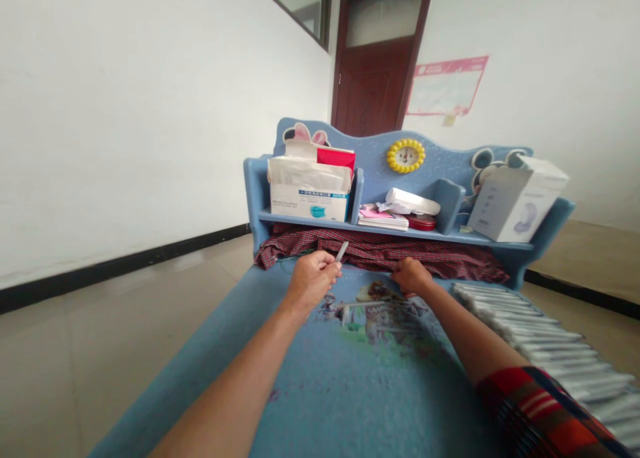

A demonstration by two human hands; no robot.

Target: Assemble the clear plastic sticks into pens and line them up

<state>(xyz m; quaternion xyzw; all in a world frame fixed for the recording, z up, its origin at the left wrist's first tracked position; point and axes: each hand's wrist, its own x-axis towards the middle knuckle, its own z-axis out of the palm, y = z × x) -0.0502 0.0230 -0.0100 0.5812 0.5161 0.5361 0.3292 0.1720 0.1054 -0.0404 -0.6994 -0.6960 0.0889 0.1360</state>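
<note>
My left hand (314, 279) is closed, with a slim grey stick-like piece (343, 250) pinched between thumb and fingers and pointing up and away. Its exact kind does not show. To the right, my right hand (411, 276) is curled closed at the front edge of a red checked cloth (310, 241); whatever its fingers hold, if anything, is hidden. Both hands are over the far part of a blue desk (350, 391) with a worn printed picture. Along the desk's right side lies a row of many slender silvery-white sticks (545, 338).
A blue shelf (320, 222) runs along the back. On it stand a mask box (307, 201), a stack of papers (383, 219), a white roll-shaped item (413, 202), a round red tin (421, 223) and a white carton (517, 201). A yellow-rimmed dial (405, 156) is on the backboard.
</note>
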